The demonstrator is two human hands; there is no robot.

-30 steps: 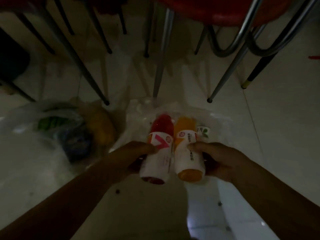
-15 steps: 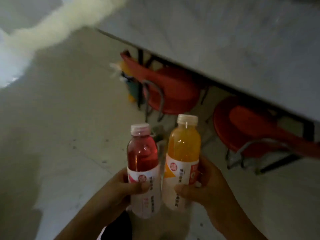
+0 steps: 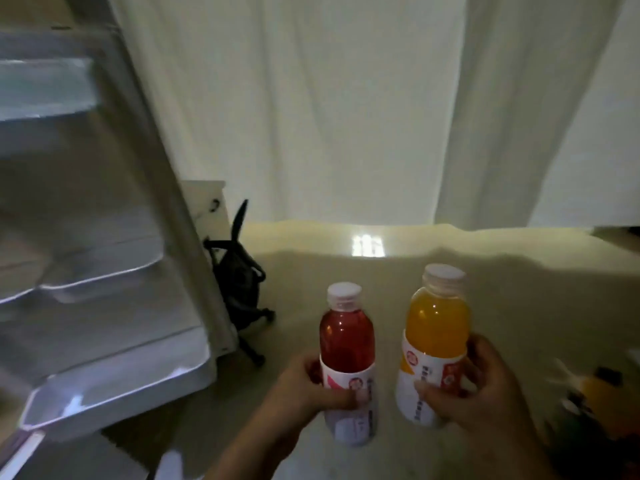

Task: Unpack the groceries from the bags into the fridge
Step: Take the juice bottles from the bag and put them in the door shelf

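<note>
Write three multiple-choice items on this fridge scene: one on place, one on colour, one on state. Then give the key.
1. Where is the open fridge door relative to the bottles?
A. left
B. right
C. behind the camera

2. What colour is the drink in the left hand?
A. green
B. red
C. orange

3. How are the bottles held?
A. lying flat
B. upside down
C. upright, capped

Key: A, door shelves fill the left side; B, red bottle, while the right hand holds the orange bottle; C, white caps point up.
</note>
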